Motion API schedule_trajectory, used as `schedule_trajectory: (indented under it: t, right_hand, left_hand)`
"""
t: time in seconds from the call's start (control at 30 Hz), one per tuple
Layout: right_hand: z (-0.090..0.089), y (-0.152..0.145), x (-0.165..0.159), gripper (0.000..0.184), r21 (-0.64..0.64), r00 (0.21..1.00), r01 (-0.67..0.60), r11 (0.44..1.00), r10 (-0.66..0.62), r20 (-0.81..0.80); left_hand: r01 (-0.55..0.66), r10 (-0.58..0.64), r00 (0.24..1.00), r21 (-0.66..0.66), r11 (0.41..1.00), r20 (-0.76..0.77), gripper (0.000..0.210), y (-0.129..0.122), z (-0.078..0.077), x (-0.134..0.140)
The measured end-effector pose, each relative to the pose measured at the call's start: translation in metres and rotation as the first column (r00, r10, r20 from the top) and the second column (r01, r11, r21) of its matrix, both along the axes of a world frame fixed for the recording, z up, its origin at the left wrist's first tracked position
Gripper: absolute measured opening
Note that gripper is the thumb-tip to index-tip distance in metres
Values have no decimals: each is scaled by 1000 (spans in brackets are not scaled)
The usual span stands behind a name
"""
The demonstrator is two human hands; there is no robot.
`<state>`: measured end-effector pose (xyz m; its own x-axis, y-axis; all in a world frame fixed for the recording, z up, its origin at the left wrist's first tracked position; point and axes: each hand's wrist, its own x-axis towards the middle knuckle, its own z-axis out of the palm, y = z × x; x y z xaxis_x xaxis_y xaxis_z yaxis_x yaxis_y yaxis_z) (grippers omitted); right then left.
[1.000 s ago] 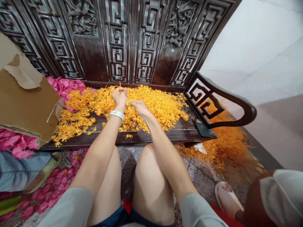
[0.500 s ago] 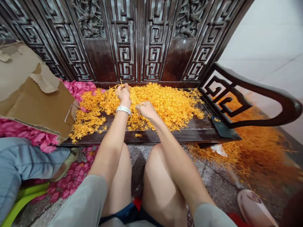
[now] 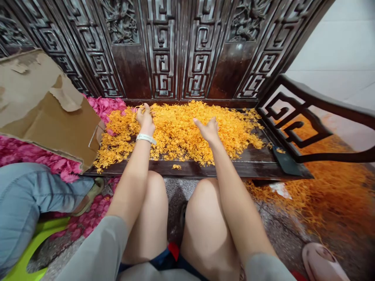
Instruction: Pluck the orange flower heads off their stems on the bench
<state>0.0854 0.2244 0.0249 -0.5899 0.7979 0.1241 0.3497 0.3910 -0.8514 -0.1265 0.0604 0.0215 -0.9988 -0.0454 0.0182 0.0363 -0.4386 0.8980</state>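
A broad heap of small yellow-orange artificial flower pieces (image 3: 175, 121) lies along the dark wooden bench (image 3: 252, 168). Over its left part, my left hand (image 3: 145, 118), with a white band at the wrist, is closed on a thin yellow strand (image 3: 135, 109); the fingertips partly hide it. My right hand (image 3: 208, 128) hovers at the heap's right half, its thumb stretched out away from the other fingers. I see nothing held in it. One loose yellow piece (image 3: 176, 167) rests near the bench's front edge.
To the left, a torn cardboard box (image 3: 43, 113) stands among pink flowers (image 3: 107, 106), beside another person's jeans-clad leg (image 3: 55, 187). A dark flat object (image 3: 285, 162) lies by the armrest (image 3: 310, 117). Orange strands (image 3: 331, 191) cover the floor at right.
My right hand has moved right, away from my left hand, and its fingers have spread. The left hand has shifted slightly left with the strand. The view has moved a little too.
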Motion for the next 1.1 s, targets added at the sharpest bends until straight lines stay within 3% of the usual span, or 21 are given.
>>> schedule_trajectory:
  t: [0.1, 0.2, 0.3, 0.37, 0.5, 0.63, 0.7, 0.77, 0.83, 0.93, 1.0, 1.1]
  right_hand:
    - [-2, -2, -12, 80, -42, 999, 51, 998, -50, 13]
    - [2, -17, -21, 72, -162, 974, -145, 976, 113, -196]
    - [5, -35, -30, 76, -291, 898, -367, 884, 255, -359]
    - [5, -45, -35, 76, -322, 863, -437, 839, 291, -413]
    - [4, -58, -42, 59, -316, 843, -475, 822, 321, -432]
    - [2, -57, -43, 48, -323, 860, -431, 842, 275, -431]
    - [1, -53, -41, 43, -341, 877, -409, 846, 261, -405]
    - [-1, -52, -37, 41, -343, 882, -438, 831, 324, -343]
    - [0, -54, -31, 43, -327, 849, -524, 787, 452, -273]
    - [6, -59, -22, 41, -309, 742, -670, 675, 620, -255]
    - [13, -62, -17, 43, -321, 710, -704, 633, 636, -303]
    - [19, -59, -12, 47, -340, 718, -696, 633, 596, -360]
  left_hand:
    - [133, -132, 991, 5, 991, -17, 55, 9, 2, 19]
    - [209, -209, 978, 3, 978, -26, 49, 14, 6, 32]
    - [277, -278, 958, -23, 961, -65, 36, 18, 8, 44]
    - [377, -382, 917, -65, 924, -117, 31, 21, 9, 52]
    - [551, -579, 785, -179, 815, -222, 27, 24, 10, 67]
    - [459, -499, 799, -196, 867, -335, 29, 27, 10, 70]
    - [444, -478, 820, -175, 879, -316, 27, 27, 12, 66]
    - [411, -429, 854, -122, 903, -295, 24, 25, 13, 57]
    - [314, -308, 908, -24, 949, -283, 23, 19, 14, 45]
    - [182, -162, 961, 70, 981, -222, 26, 5, 11, 24]
    - [135, -122, 978, 68, 988, -171, 28, -5, 7, 12]
    - [78, -70, 993, 83, 993, -94, 33, -18, 3, -2]
